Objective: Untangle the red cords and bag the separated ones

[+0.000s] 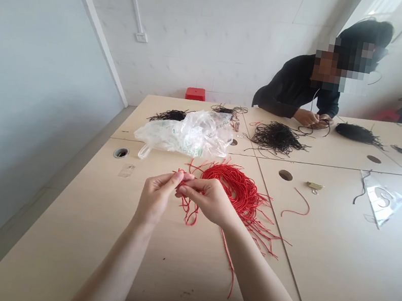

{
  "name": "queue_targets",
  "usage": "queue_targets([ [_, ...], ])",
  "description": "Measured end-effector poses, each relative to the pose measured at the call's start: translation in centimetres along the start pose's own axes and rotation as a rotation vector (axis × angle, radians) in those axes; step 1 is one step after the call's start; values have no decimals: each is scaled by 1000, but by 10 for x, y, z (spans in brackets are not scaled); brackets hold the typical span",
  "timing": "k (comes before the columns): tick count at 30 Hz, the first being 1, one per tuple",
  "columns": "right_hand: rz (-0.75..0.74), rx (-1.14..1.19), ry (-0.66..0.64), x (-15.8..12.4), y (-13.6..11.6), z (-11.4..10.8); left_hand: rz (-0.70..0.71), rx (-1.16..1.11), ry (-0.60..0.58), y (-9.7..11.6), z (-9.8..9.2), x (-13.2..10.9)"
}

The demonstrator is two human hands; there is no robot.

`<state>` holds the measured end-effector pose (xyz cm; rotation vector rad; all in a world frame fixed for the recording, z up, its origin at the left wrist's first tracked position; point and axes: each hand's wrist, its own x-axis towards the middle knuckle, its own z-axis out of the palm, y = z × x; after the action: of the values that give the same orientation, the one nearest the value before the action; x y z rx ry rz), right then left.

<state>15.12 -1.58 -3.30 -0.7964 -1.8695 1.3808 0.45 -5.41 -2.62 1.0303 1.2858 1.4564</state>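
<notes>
The left hand (156, 195) and right hand (210, 199) meet, fingertips pinched together on a red cord (181, 184). From there, a heap of red cords (250, 192) lies at 3 o'clock, a plastic bag (188, 133) at 12, black cords (278, 139) at 2, and a co-worker (293, 83) farther off at 1.

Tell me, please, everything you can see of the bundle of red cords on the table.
The bundle of red cords is many thin, seemingly textile strands gathered in a loose coil, with free ends fanning right and toward the camera. It lies on the pale table, partly hidden behind the right hand; whether the hand touches it is unclear.
</notes>
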Motion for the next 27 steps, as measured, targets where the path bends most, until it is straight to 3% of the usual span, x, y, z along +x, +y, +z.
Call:
queue_targets([
  [5,68,-56,-225,-14,6,-2,-98,-263,179,1,-19,7],
  [10,71,-17,-350,-27,20,-5,-144,-376,336,11,-48,16],
  [15,57,-101,-429,-28,26,-11,-140,-474,423,9,-57,19],
  [19,101,-155,-307,-23,24,-22,-107,-561,485,9,-60,22],
  [23,98,8,-112,-16,20,-33,-97,-652,558,10,-69,24],
  [27,69,176,36,-10,13,-33,-110,-687,500,10,-67,21],
])
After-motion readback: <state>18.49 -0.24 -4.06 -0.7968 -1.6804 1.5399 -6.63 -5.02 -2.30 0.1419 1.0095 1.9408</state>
